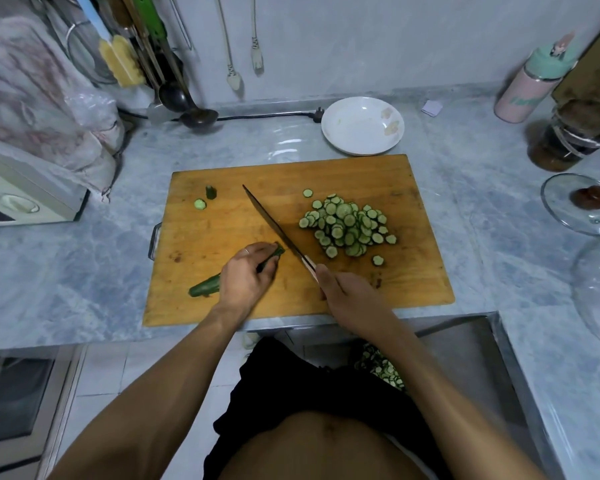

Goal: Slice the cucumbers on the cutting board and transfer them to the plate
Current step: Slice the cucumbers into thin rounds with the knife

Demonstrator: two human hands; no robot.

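Observation:
A wooden cutting board [361, 174] lies on the marble counter. My left hand [246, 277] grips a dark green cucumber [205, 288] lying on the board; its cut end pokes out past my fingers. My right hand [340, 289] holds the handle of a long knife [271, 221], whose blade rests just right of the cucumber's cut end. A pile of several cucumber slices [347, 226] sits on the board's right half. A cut-off end piece [211, 192] and one slice [199, 204] lie at the far left. The white plate [361, 126] behind the board holds nothing.
A pink and mint bottle [530, 84], a dark jar [565, 140] and a glass lid [582, 202] stand at the right. An appliance [25, 199] under a cloth sits at the left. Utensils and a ladle [194, 116] hang at the back wall. A power cord [267, 115] runs behind the plate.

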